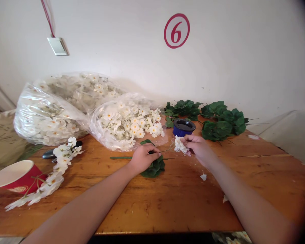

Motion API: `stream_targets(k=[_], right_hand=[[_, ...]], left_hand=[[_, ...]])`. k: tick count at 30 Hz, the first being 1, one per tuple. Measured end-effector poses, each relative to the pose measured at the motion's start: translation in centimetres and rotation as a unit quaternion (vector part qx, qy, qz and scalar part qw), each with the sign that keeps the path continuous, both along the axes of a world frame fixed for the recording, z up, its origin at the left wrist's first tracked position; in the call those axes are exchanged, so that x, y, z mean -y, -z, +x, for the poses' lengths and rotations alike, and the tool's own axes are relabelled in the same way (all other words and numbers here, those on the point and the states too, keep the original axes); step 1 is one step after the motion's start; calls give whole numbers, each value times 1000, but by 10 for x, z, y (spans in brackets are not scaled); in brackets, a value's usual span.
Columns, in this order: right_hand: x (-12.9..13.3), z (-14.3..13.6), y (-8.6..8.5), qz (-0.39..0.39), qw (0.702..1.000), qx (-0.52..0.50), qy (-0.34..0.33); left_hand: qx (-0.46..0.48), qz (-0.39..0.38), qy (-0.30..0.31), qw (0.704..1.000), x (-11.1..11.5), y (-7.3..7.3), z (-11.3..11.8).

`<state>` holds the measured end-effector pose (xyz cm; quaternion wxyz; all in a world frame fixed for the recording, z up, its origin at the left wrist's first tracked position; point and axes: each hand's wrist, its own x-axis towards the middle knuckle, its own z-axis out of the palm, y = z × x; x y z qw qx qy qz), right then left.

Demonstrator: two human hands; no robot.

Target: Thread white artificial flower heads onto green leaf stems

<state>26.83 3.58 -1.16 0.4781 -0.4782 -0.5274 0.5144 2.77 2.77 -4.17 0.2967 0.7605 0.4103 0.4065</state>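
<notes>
My left hand (145,156) is closed over a bunch of green leaves (155,167) near the middle of the wooden table. A thin green stem (120,157) sticks out to its left. Between the fingers of my right hand (197,147) are white flowers (180,145), whose thin stems reach toward my left hand. Just behind the white flowers stands a blue pot (183,127) with a dark inside.
Clear bags of white flowers (53,115) lie at the back left. Green leaf bunches (218,118) rest at the back right. A red paper cup (19,178) and a white flower spray (57,178) are at the left. Loose petals (203,176) lie by my right forearm.
</notes>
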Motion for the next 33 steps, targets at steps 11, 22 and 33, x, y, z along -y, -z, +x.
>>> stream_targets(k=[11, 22, 33], right_hand=[[2, 0, 0, -9, 1000, -20, 1], [0, -5, 8, 1, 1000, -16, 4], [6, 10, -4, 27, 986, 74, -148]], left_hand=[[11, -4, -3, 1000, -1, 1, 0], [16, -9, -4, 1000, -2, 2, 0], [4, 11, -5, 1000, -1, 1, -1]])
